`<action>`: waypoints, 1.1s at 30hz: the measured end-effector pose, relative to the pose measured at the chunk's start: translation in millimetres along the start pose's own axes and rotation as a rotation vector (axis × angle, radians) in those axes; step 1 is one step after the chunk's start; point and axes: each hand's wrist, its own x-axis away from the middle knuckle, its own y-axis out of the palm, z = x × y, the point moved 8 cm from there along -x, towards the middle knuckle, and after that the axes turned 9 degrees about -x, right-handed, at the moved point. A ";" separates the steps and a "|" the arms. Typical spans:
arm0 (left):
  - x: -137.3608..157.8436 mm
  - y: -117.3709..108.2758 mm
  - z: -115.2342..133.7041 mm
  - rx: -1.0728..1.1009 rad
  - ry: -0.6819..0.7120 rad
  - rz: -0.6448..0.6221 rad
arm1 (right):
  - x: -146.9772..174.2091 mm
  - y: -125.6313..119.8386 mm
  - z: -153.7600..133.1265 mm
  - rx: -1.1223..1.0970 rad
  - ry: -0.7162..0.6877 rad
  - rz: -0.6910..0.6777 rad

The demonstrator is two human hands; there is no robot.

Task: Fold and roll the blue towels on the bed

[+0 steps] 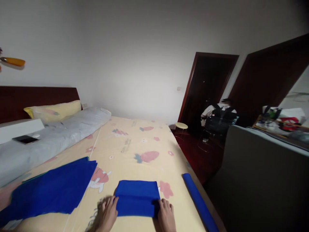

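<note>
A folded blue cloth [137, 190] lies on the bed's patterned sheet [125, 129], with a crease running across its middle. At its left edge my left hand [109, 211] has its fingers bent over the fabric and closed on it. Opposite, my right hand [166, 212] grips the right edge, its fingers curled and the thumb mostly hidden. To the left is a larger spread of blue fabric [53, 190], apparently layered, with a thin green edge. A rolled blue cloth [199, 199] rests along the right edge of the bed.
A grey rolled cover [72, 124] lies before the yellow pillow [58, 112], with a phone [25, 139] on it. Right of the bed stand a round stool [181, 125], a dark panel [260, 170] and a cluttered table [285, 124]. A person [218, 114] sits near the doorway.
</note>
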 end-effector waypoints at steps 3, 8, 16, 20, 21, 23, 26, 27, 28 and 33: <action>1.5 16.2 44.3 0.069 0.212 0.045 | 2.6 32.6 -43.9 -0.116 -0.192 -0.030; 5.9 20.4 81.2 0.135 0.439 0.119 | 2.2 56.9 -71.6 -0.216 -0.228 -0.158; -9.5 26.4 23.2 -0.008 0.134 0.058 | -9.0 36.0 6.1 -0.036 0.102 -0.126; -11.0 26.4 77.6 0.099 0.402 0.130 | -15.9 56.2 -48.3 -0.142 -0.073 -0.197; -11.8 26.0 89.5 0.123 0.454 0.144 | -17.1 62.0 -63.0 -0.187 -0.125 -0.253; -17.9 25.4 98.3 0.139 0.448 0.153 | -20.5 68.3 -77.8 -0.237 -0.165 -0.349; -32.5 23.1 79.6 0.100 0.253 0.117 | -31.2 62.3 -55.5 -0.188 -0.030 -0.327; -36.3 21.5 70.3 0.082 0.180 0.097 | -34.6 58.4 -40.6 -0.152 0.044 -0.285; -39.2 20.1 61.4 0.062 0.114 0.074 | -37.0 55.1 -25.6 -0.116 0.113 -0.241; -38.0 17.5 42.7 0.002 -0.017 0.066 | -36.8 59.5 10.2 -0.012 0.221 -0.149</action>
